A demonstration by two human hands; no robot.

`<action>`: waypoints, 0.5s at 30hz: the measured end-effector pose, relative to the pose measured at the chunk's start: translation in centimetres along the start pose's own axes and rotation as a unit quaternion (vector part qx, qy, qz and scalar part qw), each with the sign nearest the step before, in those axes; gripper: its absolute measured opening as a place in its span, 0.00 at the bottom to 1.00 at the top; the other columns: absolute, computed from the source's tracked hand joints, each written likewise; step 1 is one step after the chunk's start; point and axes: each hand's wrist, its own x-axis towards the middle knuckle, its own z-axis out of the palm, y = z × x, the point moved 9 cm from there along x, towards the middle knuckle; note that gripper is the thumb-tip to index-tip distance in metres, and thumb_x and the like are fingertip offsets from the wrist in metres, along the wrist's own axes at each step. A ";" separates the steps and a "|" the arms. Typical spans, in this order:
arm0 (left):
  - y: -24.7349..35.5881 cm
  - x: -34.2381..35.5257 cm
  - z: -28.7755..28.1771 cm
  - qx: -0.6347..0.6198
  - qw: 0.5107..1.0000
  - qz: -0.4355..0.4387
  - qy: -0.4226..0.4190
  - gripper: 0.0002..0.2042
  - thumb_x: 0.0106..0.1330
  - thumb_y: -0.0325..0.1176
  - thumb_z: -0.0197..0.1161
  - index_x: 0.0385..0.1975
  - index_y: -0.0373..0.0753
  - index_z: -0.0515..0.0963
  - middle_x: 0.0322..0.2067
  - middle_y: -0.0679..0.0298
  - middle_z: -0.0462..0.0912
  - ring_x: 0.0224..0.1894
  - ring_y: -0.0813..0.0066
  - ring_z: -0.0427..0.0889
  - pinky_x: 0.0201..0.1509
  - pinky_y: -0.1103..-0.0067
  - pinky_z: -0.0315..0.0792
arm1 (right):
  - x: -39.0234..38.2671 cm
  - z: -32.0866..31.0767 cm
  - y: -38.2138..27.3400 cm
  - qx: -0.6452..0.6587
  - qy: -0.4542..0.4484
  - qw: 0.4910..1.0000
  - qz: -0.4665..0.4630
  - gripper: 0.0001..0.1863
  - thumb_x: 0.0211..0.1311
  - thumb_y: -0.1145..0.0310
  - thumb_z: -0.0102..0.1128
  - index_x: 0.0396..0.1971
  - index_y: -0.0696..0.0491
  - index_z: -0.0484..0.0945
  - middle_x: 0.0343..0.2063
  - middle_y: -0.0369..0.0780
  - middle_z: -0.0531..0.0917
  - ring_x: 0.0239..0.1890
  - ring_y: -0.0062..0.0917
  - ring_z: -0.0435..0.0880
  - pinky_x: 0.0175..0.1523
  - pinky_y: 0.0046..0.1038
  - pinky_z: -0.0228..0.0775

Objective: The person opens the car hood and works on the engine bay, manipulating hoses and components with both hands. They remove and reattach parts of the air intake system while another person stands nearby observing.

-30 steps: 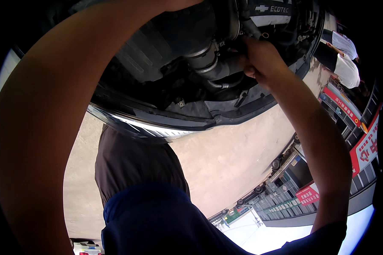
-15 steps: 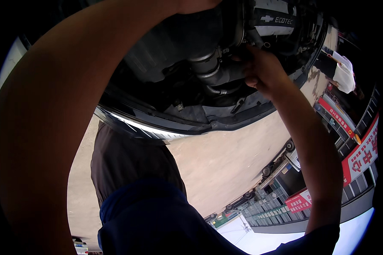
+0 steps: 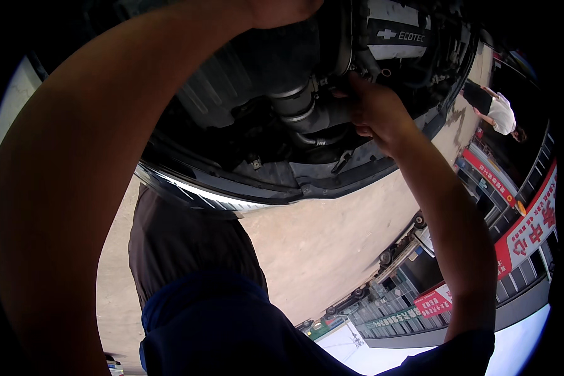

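An engine bay fills the upper middle. My right hand (image 3: pixel 381 113) reaches in from the right, its fingers curled against the end of a black air intake hose (image 3: pixel 332 115); the index finger extends toward dark fittings, and the fingertips are partly hidden. Metal clamps (image 3: pixel 299 116) ring the hose where it joins a large black air filter box (image 3: pixel 263 62). My left hand (image 3: pixel 285 11) is at the top edge above this box. Its fingers are out of sight, so its grip does not show. The engine cover (image 3: pixel 398 31), silver and black, sits beyond my right hand.
The car's front edge (image 3: pixel 294 191) curves just below the engine bay. Close by it are my trousers (image 3: pixel 191 232). A person in a white top (image 3: pixel 501 114) stands on the right, near shopfronts with red signs (image 3: pixel 526 232). Parked vehicles (image 3: pixel 388 255) line the pale ground.
My right hand has shifted slightly left and its fingers sit closer against the hose. My left hand stays near the top edge. The view has moved a little; the person at right has changed posture.
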 end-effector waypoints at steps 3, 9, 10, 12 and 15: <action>0.0 0.1 0.1 -0.017 1.000 0.008 0.009 0.14 0.72 0.43 0.59 0.42 0.38 0.84 0.43 0.56 0.86 0.53 0.56 0.86 0.58 0.62 0.77 | -0.4 -1.5 -2.0 -0.139 0.021 0.987 -0.083 0.16 0.79 0.57 0.60 0.42 0.56 0.83 0.26 0.42 0.86 0.33 0.35 0.93 0.37 0.36 0.83; 0.0 0.1 -0.2 -0.018 1.000 -0.007 -0.008 0.12 0.70 0.41 0.60 0.40 0.38 0.83 0.42 0.57 0.85 0.53 0.57 0.86 0.57 0.63 0.77 | 0.0 -0.1 -2.1 -0.110 0.016 0.990 -0.082 0.15 0.80 0.58 0.59 0.43 0.56 0.82 0.24 0.43 0.86 0.32 0.38 0.93 0.37 0.37 0.84; 0.0 0.4 0.3 -0.004 1.000 0.007 0.014 0.12 0.69 0.40 0.61 0.39 0.38 0.83 0.42 0.57 0.85 0.52 0.56 0.86 0.57 0.62 0.77 | 0.3 0.2 -1.5 -0.078 0.010 0.995 -0.060 0.16 0.80 0.57 0.59 0.43 0.56 0.82 0.24 0.43 0.86 0.32 0.37 0.92 0.37 0.37 0.84; -0.1 0.6 0.4 -0.003 1.000 0.000 0.008 0.11 0.69 0.39 0.61 0.39 0.38 0.83 0.41 0.56 0.85 0.52 0.56 0.86 0.57 0.62 0.78 | 0.8 0.7 0.0 -0.010 -0.003 1.000 -0.011 0.18 0.81 0.54 0.59 0.44 0.56 0.82 0.24 0.43 0.86 0.31 0.37 0.92 0.37 0.38 0.83; 0.4 0.7 0.3 -0.016 1.000 0.007 0.020 0.10 0.67 0.37 0.61 0.38 0.38 0.82 0.40 0.56 0.84 0.51 0.54 0.86 0.55 0.61 0.79 | 0.6 1.4 1.6 0.095 -0.023 0.993 0.066 0.20 0.82 0.51 0.59 0.44 0.56 0.83 0.23 0.42 0.86 0.31 0.37 0.92 0.37 0.39 0.83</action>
